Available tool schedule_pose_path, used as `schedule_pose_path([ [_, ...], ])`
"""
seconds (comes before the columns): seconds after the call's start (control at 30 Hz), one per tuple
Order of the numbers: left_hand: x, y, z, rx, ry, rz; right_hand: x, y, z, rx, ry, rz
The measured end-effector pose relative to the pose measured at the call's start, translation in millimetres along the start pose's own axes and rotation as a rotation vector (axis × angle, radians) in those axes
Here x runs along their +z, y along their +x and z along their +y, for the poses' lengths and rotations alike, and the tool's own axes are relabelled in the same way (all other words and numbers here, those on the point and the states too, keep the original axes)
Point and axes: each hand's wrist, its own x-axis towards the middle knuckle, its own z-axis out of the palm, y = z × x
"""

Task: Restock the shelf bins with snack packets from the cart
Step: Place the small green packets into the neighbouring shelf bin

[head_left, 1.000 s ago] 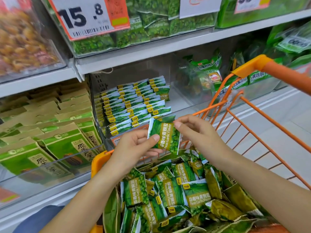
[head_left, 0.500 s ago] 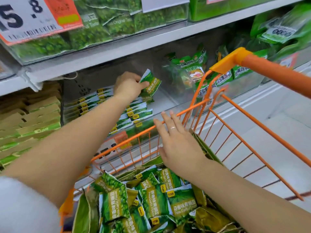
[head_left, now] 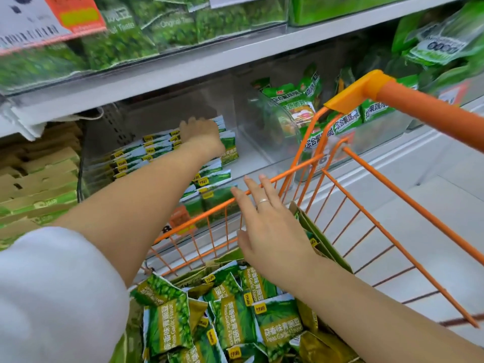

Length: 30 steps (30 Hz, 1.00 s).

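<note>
A clear shelf bin (head_left: 252,159) holds rows of green garlic-pea snack packets (head_left: 146,153) standing on edge. My left hand (head_left: 201,136) reaches deep into this bin, blurred. Its fingers curl over the top of one green packet (head_left: 231,151) at the right end of the back row. My right hand (head_left: 269,218) hovers flat with fingers spread, holding nothing, just inside the front rim of the orange wire cart (head_left: 392,184). Below it, the cart is piled with several loose packets (head_left: 235,318) of the same snack.
The cart's orange handle (head_left: 424,107) crosses the upper right. A neighbouring clear bin (head_left: 277,119) on the right holds other green bags. Tan and green cartons (head_left: 39,176) fill the bin to the left. A shelf board (head_left: 183,72) with a price tag (head_left: 47,19) overhangs the bin.
A second ago both hands held one packet above the cart. My left hand has carried it into the bin and down onto the back row; my right hand stays open over the cart.
</note>
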Motion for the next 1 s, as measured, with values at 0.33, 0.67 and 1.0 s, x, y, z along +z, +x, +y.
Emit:
schedule_pose_path([
  [0.33, -11, -191, -58, 0.316, -0.796, 0.294, -1, -10, -19, -0.074, -0.110, 0.206],
  [0.67, 46, -257, -89, 0.550, -0.440, -0.317, 10, -42, -30, -0.120, 0.108, -0.990],
  [1.0, 37, -251, -97, 0.361, -0.845, -0.292, 0, -24, -27, -0.041, 0.490, -0.419],
])
